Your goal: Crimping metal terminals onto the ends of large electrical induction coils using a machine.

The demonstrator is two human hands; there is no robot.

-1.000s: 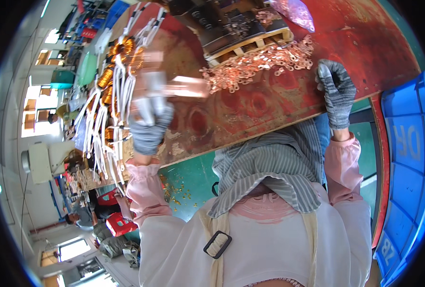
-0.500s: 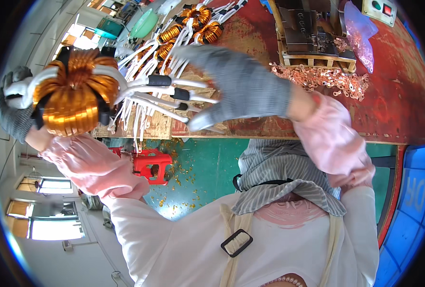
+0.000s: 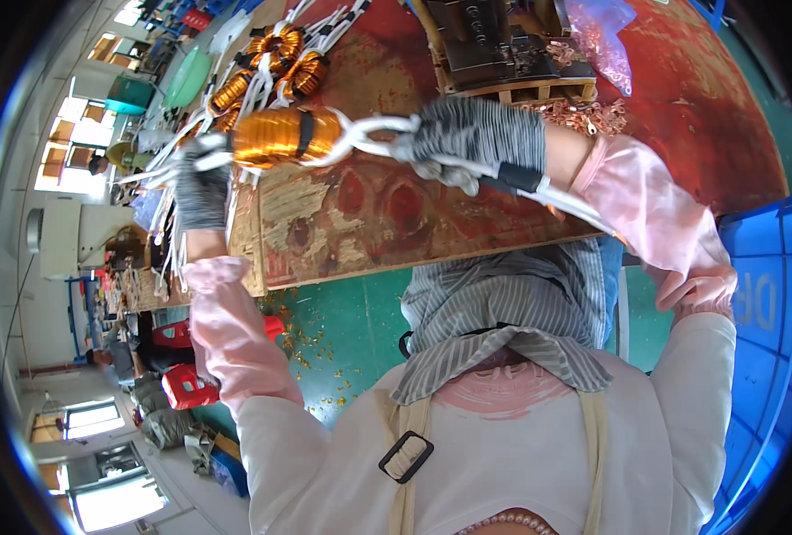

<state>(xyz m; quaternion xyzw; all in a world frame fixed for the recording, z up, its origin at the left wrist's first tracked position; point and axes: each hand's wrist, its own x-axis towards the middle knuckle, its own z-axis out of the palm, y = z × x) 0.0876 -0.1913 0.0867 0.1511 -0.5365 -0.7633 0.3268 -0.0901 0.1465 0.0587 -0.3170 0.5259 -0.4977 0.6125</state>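
A copper-wound toroidal coil (image 3: 276, 138) with a black band hangs sideways above the near edge of the table, between my two gloved hands. My left hand (image 3: 204, 185) is closed around white-sleeved leads at the coil's left end. My right hand (image 3: 478, 143) grips the white leads on its right side; their ends, with a black sleeve (image 3: 519, 177), stick out below that hand toward my forearm. Farther back on the left lie more copper coils (image 3: 302, 75) with long white leads, piled together. The fingertips of both hands are partly hidden by the leads and blurred.
A dark metal press fixture (image 3: 494, 45) on a wooden pallet stands at the back. Loose copper terminals (image 3: 583, 116) and a clear bag of them (image 3: 606, 40) lie beside it. A blue bin (image 3: 766, 330) is at the right; red stools (image 3: 186, 385) are lower left. Another person (image 3: 130, 159) is at far left.
The coil has moved right and turned sideways. My right hand, open before, has closed on its leads. The view has shifted, and my left hand has come in from the far left.
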